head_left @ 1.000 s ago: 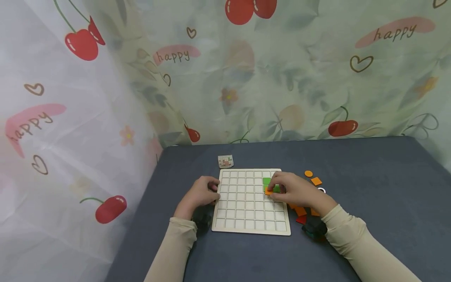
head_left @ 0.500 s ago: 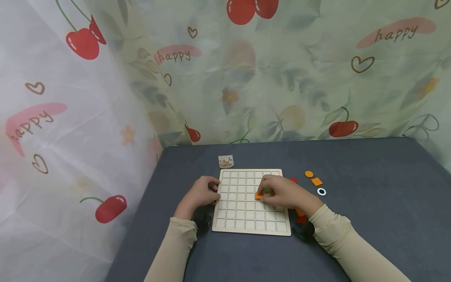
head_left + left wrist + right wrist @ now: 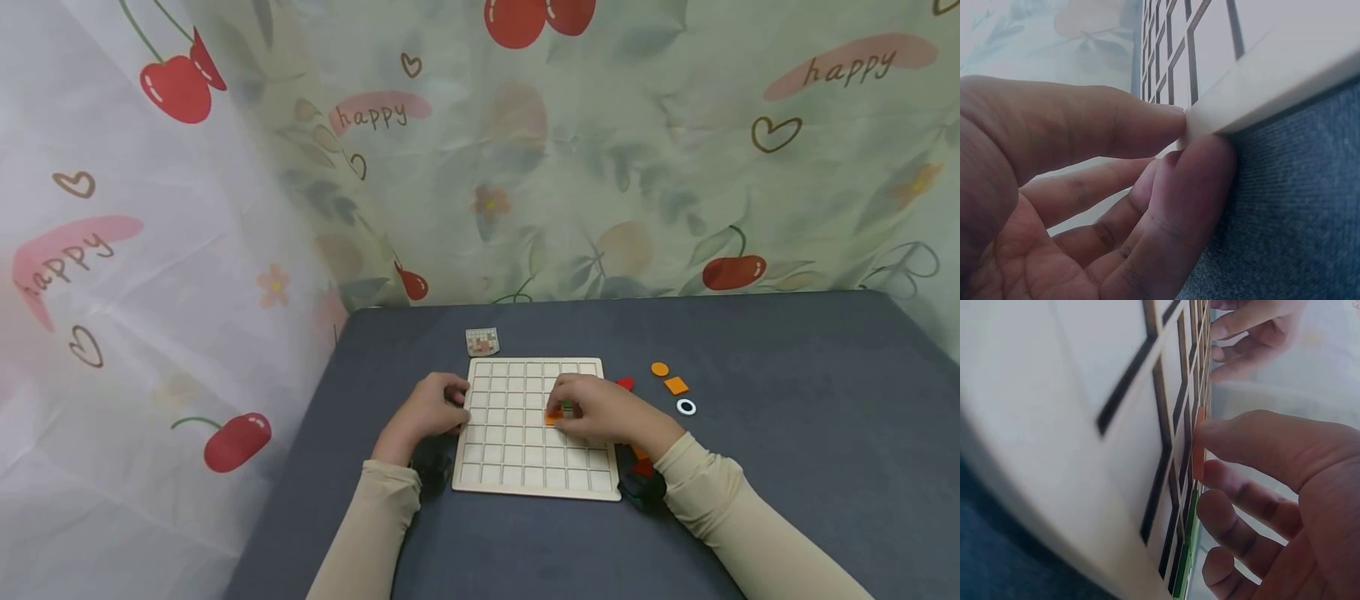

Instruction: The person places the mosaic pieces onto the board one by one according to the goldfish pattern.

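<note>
A pale square board (image 3: 517, 454) with a raised grid lies on the dark table. Along its left edge, my left hand (image 3: 429, 415) holds the rim between thumb and fingers, as the left wrist view shows close up. My right hand (image 3: 603, 410) is over the right-middle part of the board and pinches a small orange square tile (image 3: 552, 418) at the grid. In the right wrist view the thumb presses that orange tile against the cells. Green tiles (image 3: 1186, 559) sit in cells beside it, mostly hidden by my right hand in the head view.
Right of the board lie an orange disc (image 3: 659, 368), an orange square (image 3: 677, 386) and a white ring with a dark centre (image 3: 686, 407). Red pieces (image 3: 626, 383) show around my right hand. A small patterned card (image 3: 482, 342) lies behind the board.
My right hand has moved slightly left and down with the orange tile, then stayed there. The white ring has come into fuller view. My left hand has kept its place at the board.
</note>
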`<state>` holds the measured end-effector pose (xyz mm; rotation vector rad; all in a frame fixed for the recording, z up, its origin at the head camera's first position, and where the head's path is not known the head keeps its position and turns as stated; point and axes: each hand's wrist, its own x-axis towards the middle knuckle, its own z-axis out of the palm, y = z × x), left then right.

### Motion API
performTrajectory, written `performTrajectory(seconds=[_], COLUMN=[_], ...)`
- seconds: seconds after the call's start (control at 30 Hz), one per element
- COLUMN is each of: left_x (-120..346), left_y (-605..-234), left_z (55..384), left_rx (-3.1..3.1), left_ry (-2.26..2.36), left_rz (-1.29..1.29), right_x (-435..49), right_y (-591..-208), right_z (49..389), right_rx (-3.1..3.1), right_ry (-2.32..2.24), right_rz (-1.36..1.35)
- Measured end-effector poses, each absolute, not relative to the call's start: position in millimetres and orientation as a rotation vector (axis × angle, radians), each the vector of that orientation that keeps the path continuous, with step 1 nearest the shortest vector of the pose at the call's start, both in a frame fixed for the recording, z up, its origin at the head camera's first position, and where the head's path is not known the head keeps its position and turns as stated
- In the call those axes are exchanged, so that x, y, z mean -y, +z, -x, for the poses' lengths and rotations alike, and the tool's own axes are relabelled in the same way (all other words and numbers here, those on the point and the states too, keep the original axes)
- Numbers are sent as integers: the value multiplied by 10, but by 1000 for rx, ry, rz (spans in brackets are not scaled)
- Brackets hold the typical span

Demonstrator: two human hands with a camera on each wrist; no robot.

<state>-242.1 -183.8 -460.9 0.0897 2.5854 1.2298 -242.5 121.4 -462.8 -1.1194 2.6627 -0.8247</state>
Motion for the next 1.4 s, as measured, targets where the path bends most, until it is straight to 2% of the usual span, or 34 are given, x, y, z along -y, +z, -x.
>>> performTrajectory(seconds=[0.47,0.8,1.4], left_x=[1843,1839,1835], left_y=[-4609,-4614,-4619], left_z=[2423,2417,2414], left_rx=[-2577,-2585,-2587], left_ry=[1243,1240,1234], left_rz=[-90,-84,-82], right_x=[-1277,-1685,-2307], right_y=[-4556,-4343,-4485], right_z=[2418,2324,2154], right_rx=[-2678,-2681,-2694], right_ry=[-803,-877,-809], right_rz=[1080,937,954])
